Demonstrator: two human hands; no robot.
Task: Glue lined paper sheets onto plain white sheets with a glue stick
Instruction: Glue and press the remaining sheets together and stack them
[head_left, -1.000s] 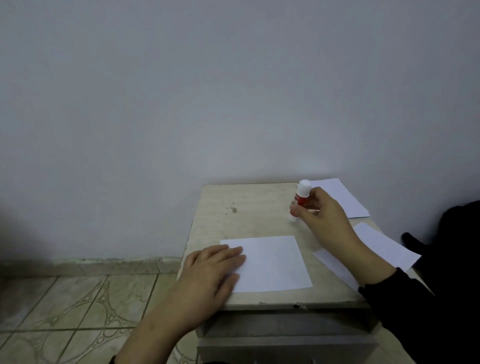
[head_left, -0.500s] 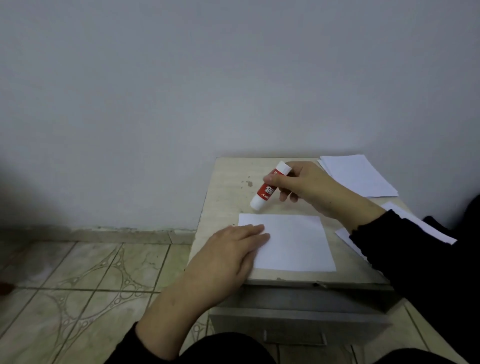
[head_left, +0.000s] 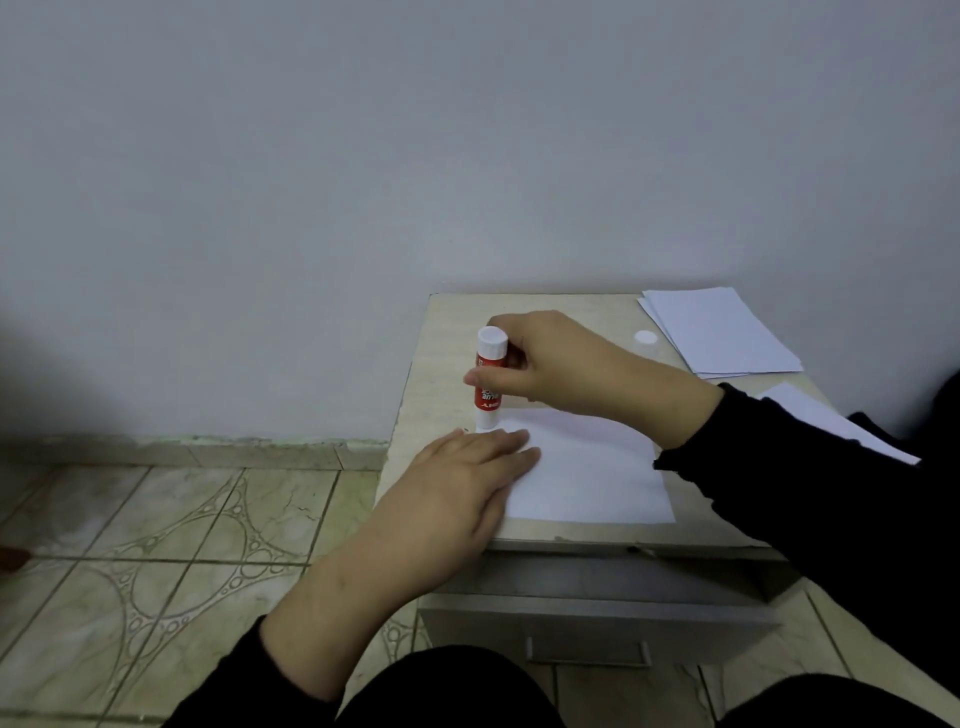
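Right hand (head_left: 550, 364) gripped glue stick (head_left: 489, 382) upright at sheet (head_left: 587, 467) corner; left hand (head_left: 467, 478), fingers flat, steadied sheet.

A plain room of a home is suggested: a small bedside cabinet (head_left: 540, 535) with a drawer (head_left: 587, 631) at lower right is set against a bare painted wall (head_left: 363, 182), and patterned floor tiles (head_left: 171, 540) are seen at lower left.
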